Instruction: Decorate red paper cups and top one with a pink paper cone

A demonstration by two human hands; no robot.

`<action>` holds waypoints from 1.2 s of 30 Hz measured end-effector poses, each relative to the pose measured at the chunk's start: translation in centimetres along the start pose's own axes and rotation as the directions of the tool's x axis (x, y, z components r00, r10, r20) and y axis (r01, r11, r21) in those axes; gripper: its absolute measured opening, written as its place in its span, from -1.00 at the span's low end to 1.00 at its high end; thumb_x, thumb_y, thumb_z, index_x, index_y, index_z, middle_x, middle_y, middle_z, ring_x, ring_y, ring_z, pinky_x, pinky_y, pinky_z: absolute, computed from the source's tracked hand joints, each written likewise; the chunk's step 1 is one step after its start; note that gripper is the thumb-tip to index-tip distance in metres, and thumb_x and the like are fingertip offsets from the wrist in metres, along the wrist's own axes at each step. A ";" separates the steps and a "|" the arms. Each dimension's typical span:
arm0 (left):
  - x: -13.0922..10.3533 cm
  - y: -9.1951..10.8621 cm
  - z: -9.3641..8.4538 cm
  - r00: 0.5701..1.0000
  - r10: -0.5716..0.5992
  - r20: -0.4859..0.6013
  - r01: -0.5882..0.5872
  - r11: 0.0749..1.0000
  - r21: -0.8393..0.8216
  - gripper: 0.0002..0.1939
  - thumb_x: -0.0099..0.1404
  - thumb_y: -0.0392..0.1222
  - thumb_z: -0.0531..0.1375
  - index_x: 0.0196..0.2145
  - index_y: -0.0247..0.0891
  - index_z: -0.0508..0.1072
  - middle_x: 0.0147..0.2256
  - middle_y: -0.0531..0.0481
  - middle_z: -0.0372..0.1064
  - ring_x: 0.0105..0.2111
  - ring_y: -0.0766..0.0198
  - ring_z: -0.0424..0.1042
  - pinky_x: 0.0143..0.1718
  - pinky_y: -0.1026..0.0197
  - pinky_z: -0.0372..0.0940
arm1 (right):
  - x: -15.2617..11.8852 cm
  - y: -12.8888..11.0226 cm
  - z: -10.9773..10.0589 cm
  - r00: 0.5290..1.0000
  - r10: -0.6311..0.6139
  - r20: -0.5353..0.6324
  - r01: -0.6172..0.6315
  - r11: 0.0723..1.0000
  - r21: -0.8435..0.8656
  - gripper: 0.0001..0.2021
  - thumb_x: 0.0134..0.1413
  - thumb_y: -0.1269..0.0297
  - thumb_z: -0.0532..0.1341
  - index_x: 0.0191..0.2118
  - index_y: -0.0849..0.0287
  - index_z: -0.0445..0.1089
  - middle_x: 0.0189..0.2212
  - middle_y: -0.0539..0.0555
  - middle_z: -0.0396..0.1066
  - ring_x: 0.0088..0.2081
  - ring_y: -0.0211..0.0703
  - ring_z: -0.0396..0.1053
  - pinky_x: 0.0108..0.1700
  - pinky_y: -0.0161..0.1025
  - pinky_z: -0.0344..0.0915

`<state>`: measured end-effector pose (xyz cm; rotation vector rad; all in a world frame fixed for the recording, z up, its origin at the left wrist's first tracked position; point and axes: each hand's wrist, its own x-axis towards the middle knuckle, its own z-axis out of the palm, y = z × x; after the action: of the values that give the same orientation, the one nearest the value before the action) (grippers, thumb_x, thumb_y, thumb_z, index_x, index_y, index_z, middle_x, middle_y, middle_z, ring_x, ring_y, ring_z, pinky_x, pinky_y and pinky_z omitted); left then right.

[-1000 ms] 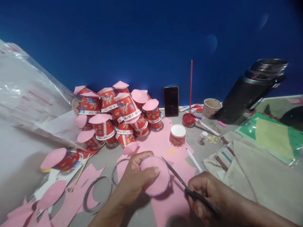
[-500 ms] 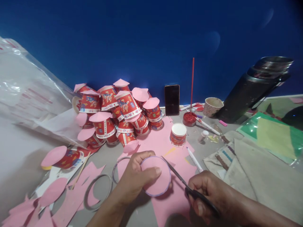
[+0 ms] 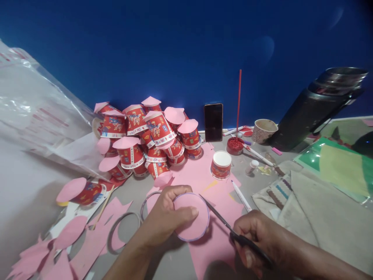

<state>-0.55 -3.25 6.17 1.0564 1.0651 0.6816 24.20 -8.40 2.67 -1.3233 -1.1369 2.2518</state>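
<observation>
A round pink paper disc [image 3: 194, 227] with a blue outline is pinched in my left hand [image 3: 167, 216], its thumb lying on top. My right hand [image 3: 259, 241] grips black-handled scissors [image 3: 220, 217], whose blades point up and left toward the disc's right edge. The blades look nearly closed, and a small gap shows between their tip and the disc. Pink paper [image 3: 212, 249] lies on the table below both hands. Beyond them stands a red cup [image 3: 220, 166] with its white side up.
Red cups [image 3: 159, 128] with pink cone tops are piled at the back left. Pink scraps [image 3: 96, 245] and tape rings lie left. A phone [image 3: 213, 122], a marker [image 3: 241, 196], a dark flask [image 3: 305, 112] and a cloth bag [image 3: 323, 206] are also there.
The surroundings have shifted slightly right in view. Both hands, the disc and the scissors keep nearly the same positions.
</observation>
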 end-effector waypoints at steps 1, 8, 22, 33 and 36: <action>0.0 0.1 0.0 1.000 -0.004 0.018 0.004 1.000 0.004 -0.67 0.00 -0.06 0.45 -0.49 -0.27 0.40 -0.58 0.07 0.30 -0.61 0.38 0.24 -0.56 0.34 0.17 | 0.0 0.1 0.0 1.000 0.004 0.011 -0.004 1.000 -0.014 -0.68 -0.29 0.11 0.42 -0.60 0.17 0.32 -0.66 -0.09 0.36 -0.65 -0.41 0.25 -0.58 -0.44 0.12; 0.1 0.6 0.1 0.994 0.019 0.108 -0.022 0.999 0.033 -0.75 0.02 -0.17 0.37 -0.52 -0.27 0.34 -0.57 0.14 0.17 -0.58 0.45 0.11 -0.55 0.38 0.07 | 0.2 0.4 -0.1 0.997 0.007 0.076 -0.010 0.999 0.043 -0.77 -0.25 0.19 0.38 -0.56 0.17 0.35 -0.63 -0.08 0.41 -0.65 -0.41 0.28 -0.58 -0.46 0.15; 0.1 1.0 0.4 0.996 0.017 0.083 -0.019 1.000 0.020 -0.66 0.10 0.02 0.43 -0.44 -0.31 0.48 -0.57 0.09 0.27 -0.59 0.42 0.15 -0.57 0.37 0.05 | 0.1 0.4 -0.4 0.994 -0.021 0.106 0.009 0.994 0.112 -0.60 -0.30 0.06 0.53 -0.55 0.19 0.37 -0.66 -0.10 0.36 -0.65 -0.40 0.28 -0.57 -0.45 0.17; 0.1 0.8 0.8 0.997 0.051 0.061 -0.055 0.996 0.072 -0.75 0.17 -0.08 0.37 -0.50 -0.30 0.51 -0.62 0.13 0.19 -0.62 0.44 0.08 -0.63 0.35 -0.03 | -0.2 0.0 -0.4 0.990 -0.043 0.132 0.033 0.997 0.076 -0.45 -0.35 -0.16 0.56 -0.53 0.19 0.36 -0.68 -0.11 0.34 -0.64 -0.39 0.26 -0.57 -0.43 0.11; 0.0 0.9 0.8 0.997 0.049 0.063 -0.053 0.997 0.058 -0.73 0.18 -0.07 0.38 -0.51 -0.31 0.50 -0.63 0.14 0.18 -0.63 0.45 0.06 -0.63 0.35 -0.06 | 0.0 0.2 -0.4 0.992 -0.039 0.124 0.032 0.997 0.065 -0.47 -0.37 -0.12 0.58 -0.53 0.19 0.37 -0.66 -0.10 0.35 -0.63 -0.38 0.27 -0.56 -0.43 0.12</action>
<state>0.28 -3.19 7.04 1.1525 1.0139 0.6574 24.53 -8.32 2.47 -1.1434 -1.1108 2.3528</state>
